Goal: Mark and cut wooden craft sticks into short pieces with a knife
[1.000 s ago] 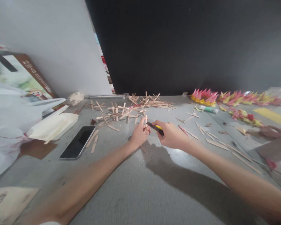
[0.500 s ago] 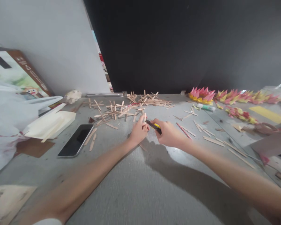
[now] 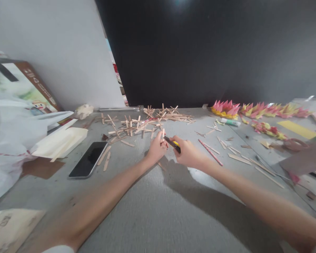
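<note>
My left hand (image 3: 157, 149) is closed on a small wooden stick (image 3: 163, 134) that stands upright between its fingers. To its right, my right hand (image 3: 188, 151) grips a yellow and black cutter knife (image 3: 173, 143). The knife's front end points left and meets the stick at my left fingertips. Just behind my hands, a pile of wooden sticks (image 3: 173, 115), some joined in crosses, lies on the grey table (image 3: 147, 211). A red striped straw (image 3: 210, 152) and several loose sticks (image 3: 239, 159) are to the right of my right hand.
Left of my hands lie a phone (image 3: 89, 160), a white paper tray (image 3: 61, 142) and a plastic bag (image 3: 10, 133). Pink and yellow paper crowns (image 3: 225, 109), a glue stick (image 3: 230, 122) and a tape roll (image 3: 295, 144) are at the right. A black panel (image 3: 200, 52) rises behind.
The view has shifted slightly, so the table items at the left appear a little farther right. Both hands keep their holds, with the knife still against the stick.
</note>
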`<state>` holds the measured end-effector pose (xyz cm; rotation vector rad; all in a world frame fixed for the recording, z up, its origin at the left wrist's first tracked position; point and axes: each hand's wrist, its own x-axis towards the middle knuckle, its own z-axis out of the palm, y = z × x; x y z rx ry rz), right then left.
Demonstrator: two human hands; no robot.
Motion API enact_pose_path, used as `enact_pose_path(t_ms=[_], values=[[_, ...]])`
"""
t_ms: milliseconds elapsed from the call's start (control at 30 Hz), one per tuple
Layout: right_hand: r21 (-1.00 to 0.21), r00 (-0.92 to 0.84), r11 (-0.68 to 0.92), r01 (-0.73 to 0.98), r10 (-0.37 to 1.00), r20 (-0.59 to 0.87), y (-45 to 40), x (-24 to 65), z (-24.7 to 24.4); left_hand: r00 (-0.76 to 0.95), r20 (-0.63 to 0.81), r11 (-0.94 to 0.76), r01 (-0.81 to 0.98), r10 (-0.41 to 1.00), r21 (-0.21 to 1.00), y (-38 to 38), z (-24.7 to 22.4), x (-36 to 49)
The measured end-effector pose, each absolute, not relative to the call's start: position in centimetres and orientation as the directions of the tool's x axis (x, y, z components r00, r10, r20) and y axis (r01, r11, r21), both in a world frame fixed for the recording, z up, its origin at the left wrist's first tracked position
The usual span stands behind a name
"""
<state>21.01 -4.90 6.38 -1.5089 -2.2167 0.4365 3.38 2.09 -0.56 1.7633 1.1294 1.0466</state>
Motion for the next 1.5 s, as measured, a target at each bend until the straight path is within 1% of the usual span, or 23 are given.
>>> enact_pose_path(t_ms=[100, 167, 233, 367, 433, 500, 600, 667, 733, 800, 933, 1000, 1067, 1167, 1233, 1333, 1433, 1500], values=[[-0.478, -0.388, 0.388, 0.788, 0.916, 0.103, -3.5, 21.6, 9.0, 0.305, 0.255, -0.345, 0.29, 0.917, 0.893, 2.2, -0.7, 3.2], [-0.468, -0.388, 0.385, 0.796, 0.917, 0.095, -3.1, 21.6, 9.7, 0.315, 0.263, -0.357, 0.29, 0.912, 0.888, 2.2, -0.8, 3.1], [-0.471, -0.362, 0.369, 0.801, 0.926, 0.111, -3.4, 21.2, 9.0, 0.301, 0.258, -0.344, 0.284, 0.918, 0.895, 2.3, -0.8, 3.1], [-0.544, -0.281, 0.319, 0.776, 0.947, 0.154, -5.2, 20.2, 5.8, 0.252, 0.215, -0.287, 0.295, 0.944, 0.911, 2.2, -0.5, 3.4], [-0.559, -0.258, 0.312, 0.768, 0.95, 0.175, -5.5, 20.2, 5.3, 0.25, 0.211, -0.284, 0.308, 0.945, 0.908, 2.2, -0.4, 3.5], [-0.551, -0.279, 0.322, 0.769, 0.946, 0.164, -4.9, 20.6, 6.3, 0.268, 0.222, -0.3, 0.301, 0.938, 0.905, 2.2, -0.5, 3.4], [-0.525, -0.353, 0.351, 0.775, 0.93, 0.101, -3.1, 21.3, 8.9, 0.31, 0.25, -0.339, 0.278, 0.917, 0.899, 2.2, -0.7, 3.2], [-0.514, -0.388, 0.381, 0.768, 0.916, 0.1, -2.4, 21.4, 9.8, 0.315, 0.254, -0.342, 0.266, 0.915, 0.901, 2.3, -0.9, 3.1], [-0.52, -0.382, 0.382, 0.764, 0.917, 0.112, -2.6, 21.2, 9.3, 0.295, 0.231, -0.307, 0.246, 0.927, 0.919, 2.5, -1.0, 3.0], [-0.534, -0.335, 0.349, 0.77, 0.934, 0.128, -3.6, 20.7, 7.6, 0.268, 0.207, -0.273, 0.237, 0.941, 0.933, 2.5, -1.1, 3.0], [-0.547, -0.248, 0.299, 0.782, 0.954, 0.168, -5.5, 20.3, 4.6, 0.258, 0.197, -0.268, 0.281, 0.946, 0.921, 2.5, -1.1, 3.2], [-0.572, -0.262, 0.317, 0.757, 0.948, 0.179, -5.4, 20.5, 4.9, 0.267, 0.2, -0.277, 0.292, 0.943, 0.916, 2.4, -1.0, 3.2], [-0.595, -0.3, 0.335, 0.731, 0.94, 0.16, -4.6, 21.0, 6.4, 0.268, 0.202, -0.281, 0.298, 0.942, 0.913, 2.4, -0.8, 3.2], [-0.592, -0.333, 0.326, 0.737, 0.937, 0.102, -2.9, 21.6, 8.7, 0.271, 0.188, -0.27, 0.306, 0.944, 0.913, 2.4, -0.7, 3.1], [-0.599, -0.348, 0.337, 0.726, 0.932, 0.103, -2.5, 21.7, 9.0, 0.271, 0.183, -0.263, 0.297, 0.945, 0.918, 2.4, -0.7, 3.0], [-0.598, -0.342, 0.357, 0.718, 0.929, 0.144, -3.3, 21.2, 7.4, 0.258, 0.187, -0.259, 0.282, 0.948, 0.924, 2.5, -0.7, 3.0], [-0.552, -0.29, 0.332, 0.765, 0.943, 0.165, -4.9, 20.6, 5.0, 0.249, 0.177, -0.249, 0.298, 0.952, 0.922, 2.6, -0.7, 3.0], [-0.542, -0.277, 0.327, 0.774, 0.945, 0.174, -5.3, 20.4, 4.5, 0.248, 0.173, -0.247, 0.308, 0.953, 0.919, 2.7, -0.7, 3.0]])
